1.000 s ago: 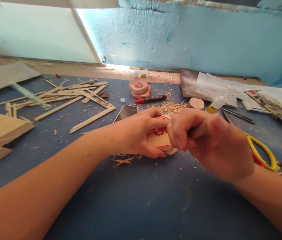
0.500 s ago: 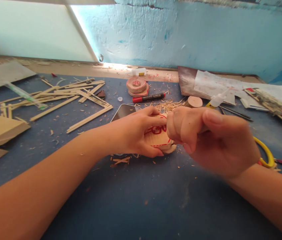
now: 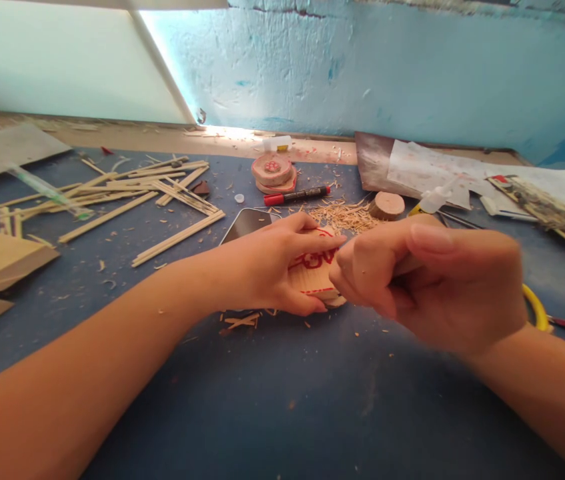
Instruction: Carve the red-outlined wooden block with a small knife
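Observation:
A pale wooden piece (image 3: 311, 279) with a red drawing and a red line along its edge lies on the blue tabletop. My left hand (image 3: 275, 263) grips it from the left, thumb on the near side and fingers across the far side. My right hand (image 3: 432, 287) is curled tightly, its knuckles over the right part of the wood. Whatever sits inside those fingers is hidden. A dark-screened phone (image 3: 246, 225) lies partly under my left hand. Wood shavings (image 3: 347, 217) are heaped just beyond the piece.
A red marker (image 3: 297, 195), carved round wood discs (image 3: 272, 170) and a short log slice (image 3: 387, 205) stand behind. Thin sticks (image 3: 112, 220) and a wooden block (image 3: 5, 263) are left. Right: a glue bottle (image 3: 432, 199), papers (image 3: 427, 163), a yellow handle (image 3: 536, 307).
My right fist has turned and shifted slightly, now covering more of the yellow handle and uncovering the log slice. My left hand stays on the wooden piece.

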Tool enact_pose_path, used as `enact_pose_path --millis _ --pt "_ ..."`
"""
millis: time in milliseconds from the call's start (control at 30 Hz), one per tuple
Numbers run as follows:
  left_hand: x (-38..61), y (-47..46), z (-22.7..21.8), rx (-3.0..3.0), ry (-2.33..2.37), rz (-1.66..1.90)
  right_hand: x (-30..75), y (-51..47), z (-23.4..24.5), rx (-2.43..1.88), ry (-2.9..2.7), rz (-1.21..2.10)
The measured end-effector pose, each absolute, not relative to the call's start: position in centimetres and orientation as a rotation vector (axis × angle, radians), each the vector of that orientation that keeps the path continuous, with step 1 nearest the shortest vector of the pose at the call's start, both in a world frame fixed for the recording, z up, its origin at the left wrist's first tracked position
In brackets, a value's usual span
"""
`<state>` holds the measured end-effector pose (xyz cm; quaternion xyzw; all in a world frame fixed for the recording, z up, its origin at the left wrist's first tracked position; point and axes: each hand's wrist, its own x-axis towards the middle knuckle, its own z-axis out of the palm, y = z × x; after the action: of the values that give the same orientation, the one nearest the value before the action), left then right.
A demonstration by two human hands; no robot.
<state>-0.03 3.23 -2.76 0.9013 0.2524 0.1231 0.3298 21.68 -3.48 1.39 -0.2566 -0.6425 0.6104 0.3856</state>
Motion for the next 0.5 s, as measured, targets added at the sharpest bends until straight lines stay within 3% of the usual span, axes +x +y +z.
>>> enact_pose_path --millis 500 --pt "0.0 3.2 -3.2 2.358 0.69 0.349 21.1 -4.1 0.8 -0.63 -1.628 1.426"
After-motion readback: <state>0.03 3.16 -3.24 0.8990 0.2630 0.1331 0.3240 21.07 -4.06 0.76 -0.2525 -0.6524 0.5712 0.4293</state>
